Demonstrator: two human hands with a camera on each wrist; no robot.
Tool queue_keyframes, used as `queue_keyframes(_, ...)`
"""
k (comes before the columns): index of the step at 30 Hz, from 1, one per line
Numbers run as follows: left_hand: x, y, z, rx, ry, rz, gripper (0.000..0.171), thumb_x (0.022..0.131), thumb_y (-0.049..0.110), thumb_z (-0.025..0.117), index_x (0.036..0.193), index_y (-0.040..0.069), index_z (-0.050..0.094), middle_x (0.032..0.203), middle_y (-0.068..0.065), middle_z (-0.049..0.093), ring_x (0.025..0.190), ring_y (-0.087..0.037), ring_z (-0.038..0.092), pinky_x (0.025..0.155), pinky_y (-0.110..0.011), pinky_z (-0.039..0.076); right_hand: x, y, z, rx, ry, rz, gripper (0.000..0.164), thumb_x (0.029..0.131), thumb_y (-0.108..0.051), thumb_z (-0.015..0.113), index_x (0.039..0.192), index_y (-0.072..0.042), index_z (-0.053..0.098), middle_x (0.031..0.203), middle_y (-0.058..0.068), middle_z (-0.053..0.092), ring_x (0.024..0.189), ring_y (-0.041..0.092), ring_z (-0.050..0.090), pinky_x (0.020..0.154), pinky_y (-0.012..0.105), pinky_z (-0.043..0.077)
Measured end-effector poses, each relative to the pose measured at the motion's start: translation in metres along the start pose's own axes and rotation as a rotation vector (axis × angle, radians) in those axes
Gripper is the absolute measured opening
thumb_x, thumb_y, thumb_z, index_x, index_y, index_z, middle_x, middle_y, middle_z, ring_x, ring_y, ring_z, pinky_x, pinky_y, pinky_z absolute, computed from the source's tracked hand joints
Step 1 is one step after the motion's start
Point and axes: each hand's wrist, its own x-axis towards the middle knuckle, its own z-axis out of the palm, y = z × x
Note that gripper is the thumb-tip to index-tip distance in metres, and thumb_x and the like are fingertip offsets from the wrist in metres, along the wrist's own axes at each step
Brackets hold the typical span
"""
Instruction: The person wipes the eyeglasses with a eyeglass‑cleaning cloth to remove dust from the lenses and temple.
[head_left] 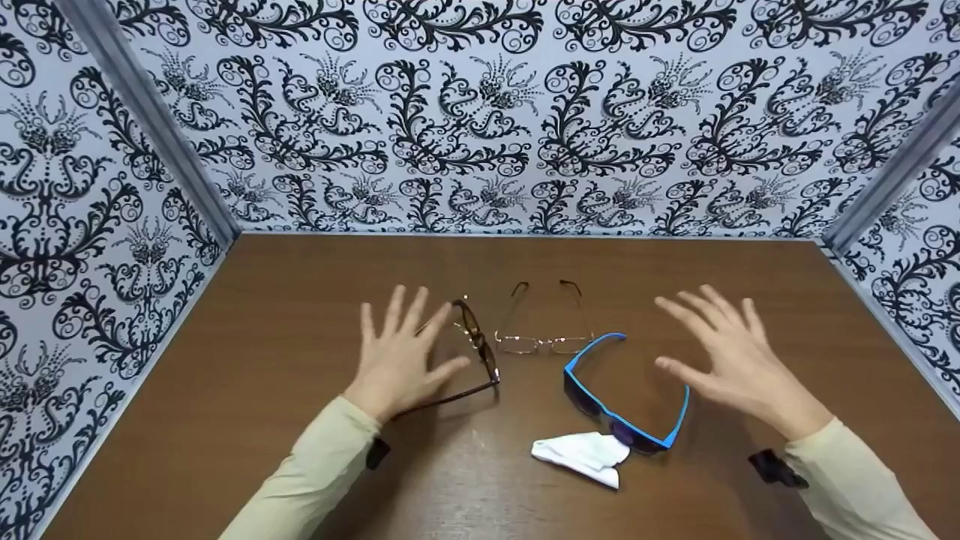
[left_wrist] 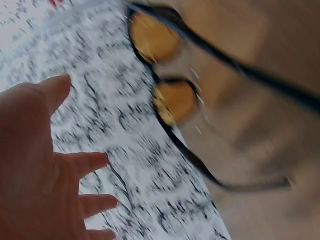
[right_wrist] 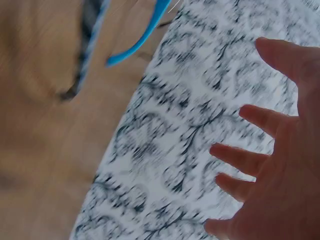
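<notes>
My left hand point(head_left: 401, 364) has its fingers spread and holds nothing. Just right of it, partly behind the fingers, is a dark-framed pair of glasses point(head_left: 480, 341), whose lenses look amber in the left wrist view point(left_wrist: 175, 100). The right hand point(head_left: 731, 360) is spread too, with nothing in its grasp. Nearest to it lie blue-framed sunglasses point(head_left: 600, 405) with dark lenses, one temple reaching toward the palm. Thin wire-rimmed glasses point(head_left: 544, 345) sit farther back between the hands, temples pointing away. A folded white cloth point(head_left: 581, 454) touches the blue sunglasses' front.
The brown wooden table point(head_left: 285, 315) carries all these things. A patterned black-and-white wall point(head_left: 480, 120) rises along its back edge, with similar panels at left and right joined by grey posts point(head_left: 161, 127). Dark wrist devices point(head_left: 776, 469) sit under the sleeves.
</notes>
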Motion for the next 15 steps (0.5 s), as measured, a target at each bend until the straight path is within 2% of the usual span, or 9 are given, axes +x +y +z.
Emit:
queue_keyframes(3, -0.003, 0.017, 0.0, -0.03, -0.001, 0.072, 0.077, 0.088, 0.065, 0.051, 0.146, 0.015, 0.043, 0.152, -0.016, 0.031, 0.141, -0.04, 0.021, 0.108, -0.066, 0.005, 0.003, -0.017, 0.002, 0.018, 0.027, -0.124, 0.067, 0.083, -0.033, 0.074, 0.141, -0.014, 0.048, 0.137, 0.018, 0.048, 0.133, 0.043, 0.033, 0.107, 0.067, 0.007)
queue_keyframes(5, -0.004, 0.026, 0.003, -0.037, 0.0, 0.124, 0.067, 0.088, 0.058, 0.058, 0.134, 0.008, 0.055, 0.137, -0.018, 0.051, 0.127, -0.039, 0.045, 0.105, -0.063, 0.026, 0.005, -0.028, 0.005, 0.027, 0.043, -0.203, 0.063, 0.08, -0.029, 0.076, 0.136, -0.01, 0.053, 0.131, 0.016, 0.054, 0.127, 0.041, 0.042, 0.106, 0.067, 0.016)
queue_keyframes(6, -0.005, 0.03, 0.006, -0.046, 0.005, 0.146, 0.06, 0.088, 0.054, 0.062, 0.125, 0.007, 0.059, 0.124, -0.017, 0.059, 0.115, -0.038, 0.055, 0.098, -0.059, 0.037, 0.005, -0.033, 0.006, 0.033, 0.047, -0.236, 0.06, 0.08, -0.027, 0.076, 0.133, -0.008, 0.055, 0.127, 0.015, 0.056, 0.123, 0.04, 0.047, 0.104, 0.066, 0.02)
queue_keyframes(8, -0.005, 0.037, 0.011, -0.058, 0.007, 0.177, 0.047, 0.088, 0.047, 0.065, 0.111, 0.006, 0.064, 0.103, -0.014, 0.065, 0.093, -0.034, 0.064, 0.08, -0.052, 0.051, 0.006, -0.043, 0.009, 0.055, 0.035, -0.276, 0.056, 0.08, -0.026, 0.076, 0.13, -0.007, 0.058, 0.123, 0.012, 0.06, 0.117, 0.036, 0.053, 0.102, 0.062, 0.029)
queue_keyframes(11, -0.002, 0.047, 0.018, -0.079, 0.004, 0.183, 0.035, 0.087, 0.041, 0.069, 0.092, 0.007, 0.064, 0.081, -0.01, 0.064, 0.071, -0.03, 0.065, 0.055, -0.043, 0.052, 0.005, -0.057, 0.012, 0.078, 0.005, -0.31, 0.05, 0.082, -0.025, 0.075, 0.127, -0.008, 0.06, 0.119, 0.006, 0.063, 0.109, 0.027, 0.059, 0.094, 0.052, 0.043)
queue_keyframes(15, 0.005, 0.06, 0.025, -0.083, 0.006, 0.146, 0.03, 0.086, 0.037, 0.07, 0.081, 0.009, 0.063, 0.075, -0.009, 0.065, 0.067, -0.031, 0.065, 0.05, -0.042, 0.05, 0.005, -0.07, 0.016, 0.096, -0.003, -0.369, 0.045, 0.083, -0.021, 0.074, 0.125, -0.01, 0.061, 0.117, 0.0, 0.064, 0.102, 0.021, 0.062, 0.081, 0.043, 0.051)
